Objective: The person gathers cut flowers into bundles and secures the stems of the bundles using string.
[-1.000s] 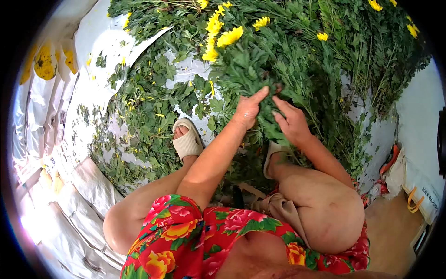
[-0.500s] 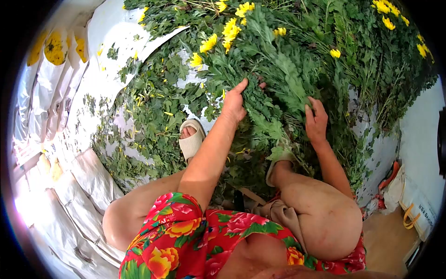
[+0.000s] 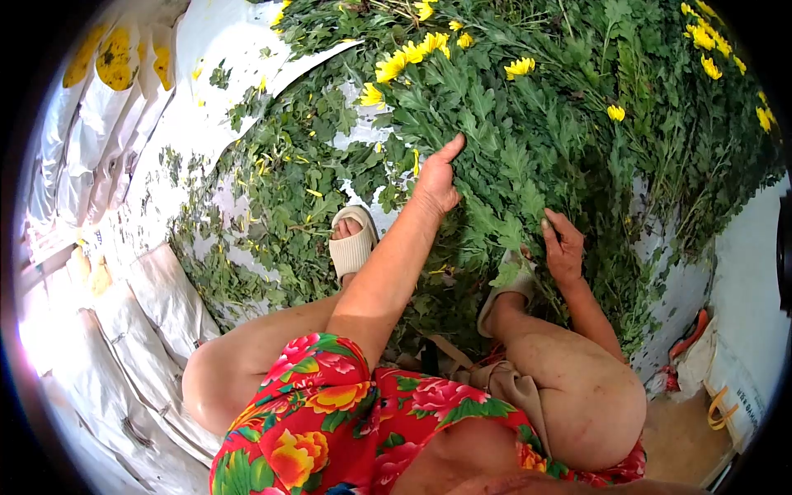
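A bunch of leafy green stems (image 3: 495, 148) with yellow flowers (image 3: 411, 56) at its upper left lies across my left hand (image 3: 439, 180). The left thumb points up along the bunch, and the other fingers are hidden beneath the leaves. My right hand (image 3: 564, 250) is at the lower right edge of the same bunch, its thumb and fingers bent against the leaves. Whether those fingertips pinch a stem is hidden by the foliage.
More flower stems (image 3: 652, 107) are heaped at the upper right. Loose leaves (image 3: 280, 198) cover the floor near my sandalled feet. White wrapped bundles (image 3: 115, 363) lie at the left, and a printed bag (image 3: 737, 388) is at the right.
The right hand has moved away from the left hand, toward the lower right. The bunch now spreads wider between them, and its flowers have shifted. The camera view has shifted slightly.
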Demonstrator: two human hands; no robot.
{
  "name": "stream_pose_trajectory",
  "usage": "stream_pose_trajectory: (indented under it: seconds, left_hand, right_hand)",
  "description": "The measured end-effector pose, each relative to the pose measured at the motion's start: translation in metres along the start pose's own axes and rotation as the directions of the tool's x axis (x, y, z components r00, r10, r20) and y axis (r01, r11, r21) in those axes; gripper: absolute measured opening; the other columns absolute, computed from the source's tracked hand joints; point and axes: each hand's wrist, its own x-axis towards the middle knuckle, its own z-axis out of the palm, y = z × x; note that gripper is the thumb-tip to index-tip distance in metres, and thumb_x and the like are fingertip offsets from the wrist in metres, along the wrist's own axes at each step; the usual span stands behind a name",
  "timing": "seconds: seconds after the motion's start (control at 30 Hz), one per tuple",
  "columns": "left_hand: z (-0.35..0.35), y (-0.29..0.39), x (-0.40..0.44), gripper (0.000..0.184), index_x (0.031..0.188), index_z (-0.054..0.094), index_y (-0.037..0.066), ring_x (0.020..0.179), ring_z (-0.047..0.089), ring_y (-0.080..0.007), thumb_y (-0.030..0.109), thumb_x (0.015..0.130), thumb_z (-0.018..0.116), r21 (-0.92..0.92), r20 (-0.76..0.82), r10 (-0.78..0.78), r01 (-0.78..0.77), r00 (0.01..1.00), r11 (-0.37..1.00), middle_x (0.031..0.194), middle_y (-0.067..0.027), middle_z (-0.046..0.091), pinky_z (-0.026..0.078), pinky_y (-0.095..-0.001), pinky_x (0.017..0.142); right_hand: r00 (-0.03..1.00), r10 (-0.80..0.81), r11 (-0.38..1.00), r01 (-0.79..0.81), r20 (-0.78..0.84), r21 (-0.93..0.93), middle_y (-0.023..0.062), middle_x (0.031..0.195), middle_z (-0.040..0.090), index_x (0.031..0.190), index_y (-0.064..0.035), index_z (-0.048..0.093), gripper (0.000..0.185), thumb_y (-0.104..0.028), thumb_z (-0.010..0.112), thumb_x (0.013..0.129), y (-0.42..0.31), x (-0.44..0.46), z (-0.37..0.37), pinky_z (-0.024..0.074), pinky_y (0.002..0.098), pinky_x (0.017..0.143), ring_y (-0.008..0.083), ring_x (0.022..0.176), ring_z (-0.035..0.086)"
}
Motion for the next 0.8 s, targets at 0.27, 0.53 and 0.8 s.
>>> stream_pose_trajectory:
  seconds: [0.27,0.53,0.8]
  left_hand:
    - [-0.006,-0.003,0.0,0.043,0.133,0.05,0.001,0.114,0.06,-0.0328,0.03,0.1,0.047,0.047,0.098,-0.067,0.062,0.993,0.997,0.129,-0.0163,0.059,0.049,-0.0493,0.097]
    - [-0.012,-0.014,0.006,0.046,0.138,0.044,0.001,0.116,0.059,-0.0321,0.03,0.103,0.039,0.071,0.123,-0.041,0.033,0.992,0.997,0.131,-0.0155,0.058,0.05,-0.0462,0.097]
    - [-0.008,-0.026,0.005,0.046,0.136,0.046,-0.002,0.117,0.059,-0.0309,0.029,0.103,0.04,0.118,0.126,-0.088,0.073,0.988,0.99,0.131,-0.0151,0.059,0.05,-0.0465,0.097]
  right_hand:
    - [0.954,0.29,0.954,-0.295,-0.08,-0.051,0.0229,0.116,0.063,0.12,0.0029,0.061,0.042,-0.022,0.071,0.088,-0.019,0.004,-0.018,0.0469,0.045,0.094,0.0373,0.112,0.059]
    - [0.867,-0.243,0.594,-0.223,-0.436,-0.773,0.0196,0.132,0.053,0.133,-0.0011,0.05,0.051,-0.021,0.068,0.09,-0.027,0.053,-0.065,0.0431,0.0483,0.094,0.0367,0.119,0.051]
    - [0.962,0.211,0.816,-0.27,-0.171,-0.511,0.0152,0.135,0.05,0.137,-0.0126,0.048,0.042,-0.022,0.058,0.097,0.028,0.052,-0.028,0.0474,0.0537,0.101,0.0367,0.123,0.048]
